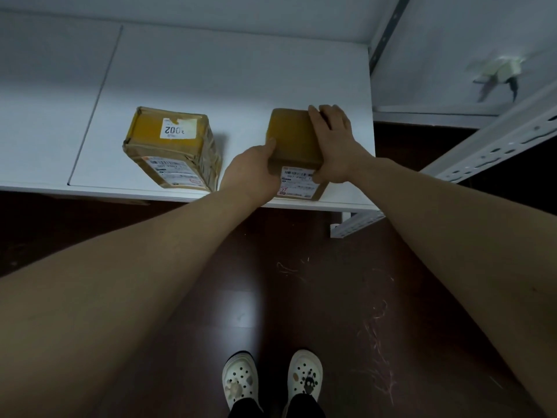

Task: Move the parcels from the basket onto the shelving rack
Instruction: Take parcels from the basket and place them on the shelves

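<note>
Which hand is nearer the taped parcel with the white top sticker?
Left. The left hand grips the plain parcel on its left, right of the taped parcel; the right hand holds its right side, farther off.

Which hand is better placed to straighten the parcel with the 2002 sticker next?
Probably left: the left hand grips the held parcel on the side facing the stickered parcel; the right hand grips its opposite side.

White shelf (241,70) in front of me, two parcels on it: the taped parcel (171,155) with a numbered label (176,128) sits left, the brown parcel (294,140) stands to its right, at the front edge, a gap between them.
</note>
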Available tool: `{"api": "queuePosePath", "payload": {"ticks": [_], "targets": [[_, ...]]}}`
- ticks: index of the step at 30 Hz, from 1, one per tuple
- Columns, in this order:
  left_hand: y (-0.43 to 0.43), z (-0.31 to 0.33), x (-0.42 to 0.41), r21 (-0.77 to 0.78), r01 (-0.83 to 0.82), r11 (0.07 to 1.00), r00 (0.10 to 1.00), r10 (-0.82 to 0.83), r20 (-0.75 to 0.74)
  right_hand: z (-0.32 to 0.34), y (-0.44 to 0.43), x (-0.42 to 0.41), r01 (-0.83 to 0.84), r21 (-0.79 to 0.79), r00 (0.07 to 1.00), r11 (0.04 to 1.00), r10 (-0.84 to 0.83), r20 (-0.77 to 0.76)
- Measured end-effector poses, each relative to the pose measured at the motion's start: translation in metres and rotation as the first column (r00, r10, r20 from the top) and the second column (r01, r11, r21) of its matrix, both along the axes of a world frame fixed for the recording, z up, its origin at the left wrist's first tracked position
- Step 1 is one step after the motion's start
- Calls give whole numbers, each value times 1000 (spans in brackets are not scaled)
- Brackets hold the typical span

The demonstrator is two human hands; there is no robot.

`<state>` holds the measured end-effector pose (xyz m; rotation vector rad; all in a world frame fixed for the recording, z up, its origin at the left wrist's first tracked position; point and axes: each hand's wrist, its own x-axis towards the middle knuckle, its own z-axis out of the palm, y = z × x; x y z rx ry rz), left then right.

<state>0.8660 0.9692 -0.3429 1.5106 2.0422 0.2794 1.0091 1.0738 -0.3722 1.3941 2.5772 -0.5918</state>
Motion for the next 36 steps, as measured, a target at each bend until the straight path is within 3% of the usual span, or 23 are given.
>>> {"api": "queuePosePath", "payload": {"ticks": [13,19,24,31,36], "targets": [[-6,4,-7,-19,12,1000,1000,-11,20,5,-12,-4,51,34,995,998,-54,84],[-17,28,-10,-29,-1,1000,1000,2,18,24,-31,-3,-5,93,992,996,-7,128],[-33,59,-20,-75,-9,997,1000,8,-8,63,-69,-8,-31,84,994,996,22,104],[-99,134,-42,-92,-64,994,998,63,-11,146,-141,-36,-57,-68,991,996,65,117],[-171,183,-78,-89,-202,975,979,197,-59,202,-196,-86,-225,-66,971,972,230,63]]}}
